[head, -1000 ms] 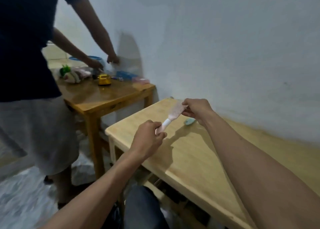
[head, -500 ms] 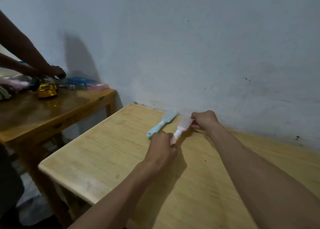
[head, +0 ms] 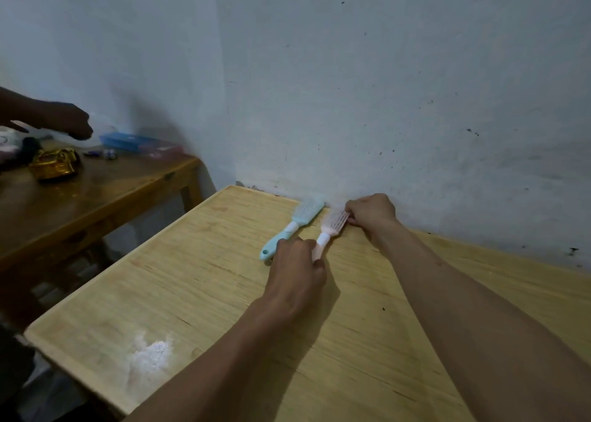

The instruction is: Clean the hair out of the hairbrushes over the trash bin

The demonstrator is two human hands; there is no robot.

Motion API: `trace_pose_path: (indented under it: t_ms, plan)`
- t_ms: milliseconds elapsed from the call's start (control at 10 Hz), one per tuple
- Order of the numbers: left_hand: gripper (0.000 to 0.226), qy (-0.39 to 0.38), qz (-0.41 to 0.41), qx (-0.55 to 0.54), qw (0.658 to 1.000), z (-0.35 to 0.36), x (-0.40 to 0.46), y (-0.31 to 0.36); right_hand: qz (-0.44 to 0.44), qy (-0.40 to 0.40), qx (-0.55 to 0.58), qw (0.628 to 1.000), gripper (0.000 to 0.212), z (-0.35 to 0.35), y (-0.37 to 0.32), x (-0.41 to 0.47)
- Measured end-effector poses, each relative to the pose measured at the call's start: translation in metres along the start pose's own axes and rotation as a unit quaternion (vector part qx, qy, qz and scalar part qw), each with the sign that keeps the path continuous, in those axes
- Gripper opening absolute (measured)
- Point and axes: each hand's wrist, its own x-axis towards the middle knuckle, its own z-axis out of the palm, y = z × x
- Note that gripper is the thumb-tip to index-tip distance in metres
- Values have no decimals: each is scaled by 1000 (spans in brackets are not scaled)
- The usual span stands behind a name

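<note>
A pink hairbrush point(head: 332, 225) with a white neck lies on the light wooden table point(head: 198, 293), close to the wall. My left hand point(head: 295, 270) pinches its handle end. My right hand point(head: 371, 212) grips the far tip of its bristled head. A light blue hairbrush point(head: 292, 226) lies flat just left of the pink one, parallel to it, touched by neither hand. No trash bin is in view.
The white wall point(head: 383, 102) rises right behind the brushes. A darker wooden table point(head: 96, 191) stands to the left with a gold object point(head: 54, 164) and a blue box point(head: 128, 141). Another person's hand point(head: 64, 119) reaches over it.
Both hands have carried the pink brush from over the table's near edge to the wall and lowered it beside the blue brush. My view has turned right, away from the other person.
</note>
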Motion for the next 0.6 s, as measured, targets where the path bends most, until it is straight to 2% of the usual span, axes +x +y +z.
trace_pose_path:
  t_ms: [100,300,600]
  plan:
    - [17,2,19,9,1000,0,2,-1,-6,12,-15,1000,19,1,-1,-2]
    - [19,16,21,19,999,3,4,-1,-13,22,-24,999,15,4,-1,0]
    - [28,14,31,-3,999,-4,5,0,0,-4,-40,999,29,-1,-5,-4]
